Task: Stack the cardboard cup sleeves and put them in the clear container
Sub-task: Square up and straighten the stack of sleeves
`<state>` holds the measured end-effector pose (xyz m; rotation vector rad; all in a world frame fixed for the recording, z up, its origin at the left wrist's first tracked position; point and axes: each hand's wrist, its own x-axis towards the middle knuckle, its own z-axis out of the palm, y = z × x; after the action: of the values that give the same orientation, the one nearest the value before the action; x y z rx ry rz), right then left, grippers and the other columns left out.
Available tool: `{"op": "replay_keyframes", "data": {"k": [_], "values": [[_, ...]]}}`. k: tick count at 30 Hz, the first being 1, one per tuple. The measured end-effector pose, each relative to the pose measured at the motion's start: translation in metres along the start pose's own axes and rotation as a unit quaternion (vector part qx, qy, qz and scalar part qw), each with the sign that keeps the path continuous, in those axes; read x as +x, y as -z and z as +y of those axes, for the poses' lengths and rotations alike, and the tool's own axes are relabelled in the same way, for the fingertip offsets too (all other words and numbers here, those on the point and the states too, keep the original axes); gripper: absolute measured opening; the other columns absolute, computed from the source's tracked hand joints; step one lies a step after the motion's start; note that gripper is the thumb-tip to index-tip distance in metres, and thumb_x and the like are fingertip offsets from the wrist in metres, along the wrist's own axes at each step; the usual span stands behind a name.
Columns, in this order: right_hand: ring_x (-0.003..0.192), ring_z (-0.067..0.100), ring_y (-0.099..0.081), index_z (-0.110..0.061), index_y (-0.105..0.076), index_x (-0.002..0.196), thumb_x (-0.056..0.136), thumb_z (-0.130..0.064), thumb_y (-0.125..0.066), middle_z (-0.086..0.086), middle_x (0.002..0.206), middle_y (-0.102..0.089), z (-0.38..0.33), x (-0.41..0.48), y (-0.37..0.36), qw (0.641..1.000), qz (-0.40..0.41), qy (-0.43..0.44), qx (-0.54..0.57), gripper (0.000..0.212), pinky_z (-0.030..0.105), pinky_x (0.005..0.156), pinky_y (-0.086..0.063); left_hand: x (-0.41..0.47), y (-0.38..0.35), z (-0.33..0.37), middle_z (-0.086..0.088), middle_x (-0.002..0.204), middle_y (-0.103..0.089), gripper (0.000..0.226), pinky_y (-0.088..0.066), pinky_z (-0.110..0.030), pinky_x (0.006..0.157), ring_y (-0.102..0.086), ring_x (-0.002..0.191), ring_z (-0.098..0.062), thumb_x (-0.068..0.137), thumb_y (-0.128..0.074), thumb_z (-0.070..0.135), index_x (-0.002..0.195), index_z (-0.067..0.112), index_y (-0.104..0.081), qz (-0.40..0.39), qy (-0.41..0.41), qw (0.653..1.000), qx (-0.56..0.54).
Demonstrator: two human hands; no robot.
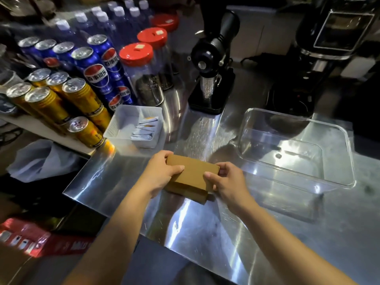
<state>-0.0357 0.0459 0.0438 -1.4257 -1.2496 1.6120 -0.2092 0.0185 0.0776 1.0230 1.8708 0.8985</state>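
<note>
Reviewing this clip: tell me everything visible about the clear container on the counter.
The clear container is a see-through rectangular tub with rounded corners and a flared rim, apparently plastic. It sits upright and open-topped on the shiny metal counter, to the right of the stack of cardboard sleeves and in front of the dark coffee machine. Nothing lies inside it; only reflections and the counter show through. Neither the left hand nor the right hand touches it.

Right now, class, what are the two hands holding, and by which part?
The stack of cardboard cup sleeves: the left hand grips its left end, the right hand its right end, above the steel counter.
</note>
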Motion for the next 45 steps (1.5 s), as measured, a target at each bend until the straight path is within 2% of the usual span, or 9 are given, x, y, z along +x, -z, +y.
{"op": "replay_keyframes", "data": {"k": [4, 10, 19, 23, 27, 33, 37, 42, 45], "values": [[0.06, 0.02, -0.057, -0.021, -0.052, 0.078, 0.076, -0.012, -0.071, 0.004, 0.076, -0.056, 0.007, 0.005, -0.011, 0.999, 0.0, -0.024, -0.022, 0.022, 0.037, 0.047, -0.051, 0.005, 0.005, -0.011, 0.001, 0.09, -0.057, 0.046, -0.047, -0.027, 0.071, -0.055, 0.081, -0.013, 0.073, -0.074, 0.014, 0.114, 0.007, -0.054, 0.006, 0.028, 0.999, 0.03], [0.078, 0.028, -0.061, -0.021, -0.049, 0.077, 0.076, -0.014, -0.072, 0.005, 0.082, -0.055, 0.021, 0.009, -0.017, 0.996, 0.008, -0.076, -0.043, 0.024, 0.051, 0.068, -0.056, 0.013, 0.0, -0.028, -0.012, 0.125, -0.055, 0.059, -0.044, -0.041, 0.096, -0.052, 0.111, -0.027, 0.074, -0.073, 0.024, 0.125, 0.009, -0.048, 0.002, 0.043, 0.992, 0.121], [0.088, 0.032, -0.062, -0.012, -0.053, 0.09, 0.075, -0.023, -0.073, 0.013, 0.096, -0.062, 0.027, 0.012, -0.015, 0.989, 0.016, -0.086, -0.12, 0.027, 0.047, 0.074, -0.055, 0.015, -0.005, -0.028, -0.013, 0.135, -0.048, 0.068, -0.04, -0.038, 0.096, -0.048, 0.119, -0.029, 0.075, -0.072, 0.028, 0.133, 0.011, -0.04, -0.022, -0.003, 0.969, 0.245], [0.084, 0.021, -0.058, -0.014, -0.051, 0.09, 0.076, -0.028, -0.072, 0.006, 0.094, -0.06, 0.026, 0.013, -0.01, 0.982, 0.006, -0.078, -0.173, 0.029, 0.031, 0.065, -0.045, 0.022, 0.004, -0.029, -0.008, 0.11, -0.058, 0.073, -0.047, -0.036, 0.084, -0.057, 0.099, -0.025, 0.061, -0.082, 0.038, 0.116, 0.007, -0.047, -0.078, 0.114, 0.971, 0.194], [0.085, 0.022, -0.058, -0.013, -0.05, 0.093, 0.074, -0.026, -0.074, 0.006, 0.094, -0.059, 0.027, 0.014, -0.01, 0.984, -0.005, -0.088, -0.153, 0.033, 0.035, 0.071, -0.049, 0.026, 0.006, -0.029, -0.007, 0.072, -0.062, 0.052, -0.044, -0.027, 0.059, -0.057, 0.063, -0.018, 0.055, -0.086, 0.031, 0.086, -0.005, -0.064, -0.111, 0.137, 0.974, 0.141], [0.085, 0.021, -0.055, -0.005, -0.041, 0.118, 0.076, -0.019, -0.073, 0.002, 0.09, -0.05, 0.033, 0.011, -0.004, 0.991, -0.023, -0.094, -0.093, 0.055, 0.038, 0.073, -0.051, 0.022, 0.005, -0.037, -0.01, 0.077, -0.074, 0.036, -0.051, -0.026, 0.062, -0.068, 0.071, -0.021, 0.057, -0.085, 0.018, 0.084, 0.0, -0.071, -0.167, 0.161, 0.973, 0.023], [0.106, 0.028, -0.055, -0.008, -0.039, 0.123, 0.077, -0.024, -0.07, 0.009, 0.116, -0.051, 0.036, 0.007, 0.001, 0.992, -0.026, -0.089, -0.083, 0.058, 0.047, 0.092, -0.05, 0.014, -0.005, -0.044, -0.02, 0.09, -0.073, 0.032, -0.054, -0.04, 0.077, -0.068, 0.078, -0.027, 0.061, -0.082, 0.013, 0.088, 0.002, -0.069, -0.169, 0.152, 0.972, -0.066], [0.082, 0.014, -0.066, -0.014, -0.047, 0.1, 0.071, -0.02, -0.077, 0.008, 0.099, -0.061, 0.026, 0.001, 0.022, 0.994, -0.068, -0.08, -0.017, 0.042, 0.024, 0.06, -0.054, -0.006, -0.029, -0.054, -0.012, 0.092, -0.067, 0.039, -0.052, -0.023, 0.058, -0.067, 0.072, -0.01, 0.065, -0.08, 0.008, 0.097, 0.01, -0.057, -0.112, 0.101, 0.978, -0.143], [0.064, 0.002, -0.066, -0.013, -0.052, 0.101, 0.066, -0.006, -0.079, 0.003, 0.089, -0.06, 0.024, -0.004, 0.042, 0.994, -0.09, -0.061, -0.001, 0.044, 0.016, 0.051, -0.052, -0.015, -0.045, -0.051, 0.0, 0.087, -0.061, 0.048, -0.044, -0.007, 0.056, -0.06, 0.067, 0.011, 0.062, -0.081, 0.005, 0.092, 0.023, -0.048, -0.075, -0.011, 0.994, -0.084]]}}
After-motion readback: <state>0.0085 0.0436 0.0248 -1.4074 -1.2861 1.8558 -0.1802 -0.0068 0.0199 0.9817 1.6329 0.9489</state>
